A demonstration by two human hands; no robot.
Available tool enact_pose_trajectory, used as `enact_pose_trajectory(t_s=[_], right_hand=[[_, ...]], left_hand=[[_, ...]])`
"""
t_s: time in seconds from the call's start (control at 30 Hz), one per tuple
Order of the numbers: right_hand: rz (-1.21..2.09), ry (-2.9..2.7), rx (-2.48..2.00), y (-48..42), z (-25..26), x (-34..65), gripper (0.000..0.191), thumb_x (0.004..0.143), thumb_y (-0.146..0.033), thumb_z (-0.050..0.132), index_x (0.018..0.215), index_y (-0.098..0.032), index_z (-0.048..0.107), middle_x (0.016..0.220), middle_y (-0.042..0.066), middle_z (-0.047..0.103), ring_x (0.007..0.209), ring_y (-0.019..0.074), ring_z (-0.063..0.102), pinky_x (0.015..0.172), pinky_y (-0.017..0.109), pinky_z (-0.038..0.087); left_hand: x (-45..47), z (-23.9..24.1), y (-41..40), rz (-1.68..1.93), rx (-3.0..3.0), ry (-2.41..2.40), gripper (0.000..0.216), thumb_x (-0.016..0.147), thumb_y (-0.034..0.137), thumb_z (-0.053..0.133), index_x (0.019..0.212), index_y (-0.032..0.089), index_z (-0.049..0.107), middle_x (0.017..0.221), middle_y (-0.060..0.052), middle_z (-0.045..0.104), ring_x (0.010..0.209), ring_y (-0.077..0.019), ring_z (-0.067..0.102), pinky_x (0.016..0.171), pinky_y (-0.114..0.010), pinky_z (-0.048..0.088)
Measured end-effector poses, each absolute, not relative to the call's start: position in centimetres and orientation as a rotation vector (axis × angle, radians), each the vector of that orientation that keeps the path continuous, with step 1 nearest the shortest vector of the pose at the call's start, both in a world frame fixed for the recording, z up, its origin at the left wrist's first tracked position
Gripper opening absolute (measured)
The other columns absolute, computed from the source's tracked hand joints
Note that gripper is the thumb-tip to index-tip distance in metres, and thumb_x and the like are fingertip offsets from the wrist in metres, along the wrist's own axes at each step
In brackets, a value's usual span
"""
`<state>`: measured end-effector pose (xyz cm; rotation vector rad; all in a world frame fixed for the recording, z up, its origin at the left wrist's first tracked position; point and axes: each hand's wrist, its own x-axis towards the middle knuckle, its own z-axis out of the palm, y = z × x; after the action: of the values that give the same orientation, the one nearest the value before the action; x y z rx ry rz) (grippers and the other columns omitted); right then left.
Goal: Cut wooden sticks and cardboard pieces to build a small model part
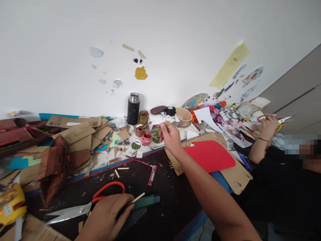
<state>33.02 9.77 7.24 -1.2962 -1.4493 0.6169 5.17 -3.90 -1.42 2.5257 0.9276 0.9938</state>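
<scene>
My left hand [109, 214] pinches a short pale wooden stick [139, 197] between thumb and fingers, low over the dark table. Beside it lie red-handled scissors [81, 210] with parted blades, and a translucent green strip [147, 201]. Farther forward, my right hand [171, 139] grips a thin green paintbrush [171, 123]. The brush points left over the small paint pots; whether its tip touches paint I cannot tell. Among these pots are a red one [146, 138], a brown one [139, 131] and a green one [136, 145]. Two more sticks [122, 168] rest on the table.
Cardboard scraps [77, 132] pile up at the left. A black flask [133, 108] stands by the wall. On cardboard at right lies a red sheet [209, 154]. A co-worker's hand [268, 126] holds other scissors [286, 119] farther right.
</scene>
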Motion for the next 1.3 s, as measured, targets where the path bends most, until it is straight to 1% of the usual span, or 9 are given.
enact_pose_trajectory(t_s=[0.17, 0.33, 0.5, 0.67, 0.73, 0.87, 0.97, 1.1, 1.3], right_hand=[[0.63, -1.237, -1.23, 9.6, 8.2, 34.8, 0.044, 0.098, -0.066, 0.06, 0.094, -0.022, 0.063, 0.064, -0.004, 0.061, 0.044, 0.0114, 0.056, 0.043, 0.023, 0.041], [0.502, -1.245, -1.379, 8.9, 7.6, 37.3, 0.049, 0.099, -0.069, 0.056, 0.093, -0.021, 0.063, 0.065, -0.003, 0.063, 0.046, 0.0131, 0.059, 0.046, 0.025, 0.042], [0.396, -1.464, -1.602, 8.5, 5.7, 38.3, 0.047, 0.108, -0.059, 0.044, 0.088, -0.022, 0.065, 0.063, -0.001, 0.065, 0.049, 0.0168, 0.063, 0.055, 0.028, 0.046], [0.295, -1.601, -1.73, 9.5, 4.3, 37.7, 0.04, 0.11, -0.048, 0.041, 0.09, -0.024, 0.066, 0.069, 0.001, 0.071, 0.06, 0.0199, 0.068, 0.064, 0.029, 0.048], [0.309, -1.641, -1.757, 10.1, 3.7, 37.3, 0.038, 0.111, -0.043, 0.04, 0.092, -0.024, 0.066, 0.071, 0.001, 0.072, 0.06, 0.0195, 0.068, 0.065, 0.028, 0.048], [0.319, -1.682, -1.794, 10.9, 2.8, 36.7, 0.037, 0.114, -0.036, 0.035, 0.098, -0.024, 0.067, 0.066, -0.001, 0.071, 0.057, 0.0187, 0.068, 0.064, 0.027, 0.047], [0.268, -1.727, -1.841, 10.9, 3.0, 36.7, 0.034, 0.113, -0.034, 0.039, 0.1, -0.023, 0.069, 0.069, 0.001, 0.072, 0.065, 0.0204, 0.07, 0.066, 0.027, 0.045], [0.176, -1.793, -1.904, 10.5, 3.8, 36.8, 0.029, 0.111, -0.031, 0.046, 0.103, -0.021, 0.072, 0.079, 0.006, 0.077, 0.08, 0.0234, 0.072, 0.072, 0.028, 0.042], [0.117, -1.853, -1.957, 10.3, 3.6, 36.7, 0.03, 0.112, -0.03, 0.044, 0.104, -0.02, 0.072, 0.089, 0.007, 0.08, 0.082, 0.0231, 0.071, 0.072, 0.028, 0.04]], left_hand=[[5.1, -1.6, -3.9, 0.981, 2.519, 0.936, 0.031, 0.11, 0.039, 0.043, 0.099, 0.027, 0.07, 0.084, 0.003, 0.081, 0.07, -0.0146, 0.079, 0.061, -0.021, 0.057], [5.0, -1.9, -3.9, 0.978, 2.513, 0.941, 0.03, 0.11, 0.04, 0.043, 0.1, 0.028, 0.069, 0.084, 0.003, 0.081, 0.071, -0.0141, 0.079, 0.063, -0.02, 0.058], [5.0, -1.9, -3.9, 0.96, 2.509, 0.938, 0.029, 0.11, 0.04, 0.045, 0.1, 0.028, 0.069, 0.083, 0.003, 0.08, 0.07, -0.014, 0.078, 0.064, -0.021, 0.059], [5.1, -1.7, -3.8, 0.982, 2.512, 0.944, 0.03, 0.11, 0.042, 0.045, 0.099, 0.028, 0.07, 0.082, 0.004, 0.08, 0.069, -0.0135, 0.078, 0.064, -0.02, 0.059], [5.1, -1.7, -3.8, 0.986, 2.512, 0.948, 0.031, 0.11, 0.042, 0.044, 0.099, 0.028, 0.07, 0.083, 0.003, 0.081, 0.069, -0.0135, 0.078, 0.063, -0.019, 0.059], [5.0, -1.8, -3.8, 0.963, 2.519, 0.944, 0.031, 0.11, 0.042, 0.045, 0.1, 0.028, 0.07, 0.083, 0.004, 0.081, 0.07, -0.0136, 0.079, 0.065, -0.019, 0.06], [5.0, -1.9, -3.9, 0.953, 2.524, 0.947, 0.031, 0.11, 0.042, 0.045, 0.1, 0.028, 0.07, 0.084, 0.004, 0.081, 0.07, -0.0137, 0.079, 0.064, -0.02, 0.06], [4.9, -2.0, -3.9, 0.959, 2.534, 0.95, 0.03, 0.11, 0.042, 0.044, 0.102, 0.028, 0.07, 0.085, 0.003, 0.081, 0.072, -0.014, 0.079, 0.065, -0.02, 0.06], [4.8, -2.4, -3.9, 0.949, 2.517, 0.96, 0.03, 0.11, 0.041, 0.045, 0.101, 0.027, 0.07, 0.086, 0.002, 0.081, 0.073, -0.014, 0.079, 0.067, -0.019, 0.06]])
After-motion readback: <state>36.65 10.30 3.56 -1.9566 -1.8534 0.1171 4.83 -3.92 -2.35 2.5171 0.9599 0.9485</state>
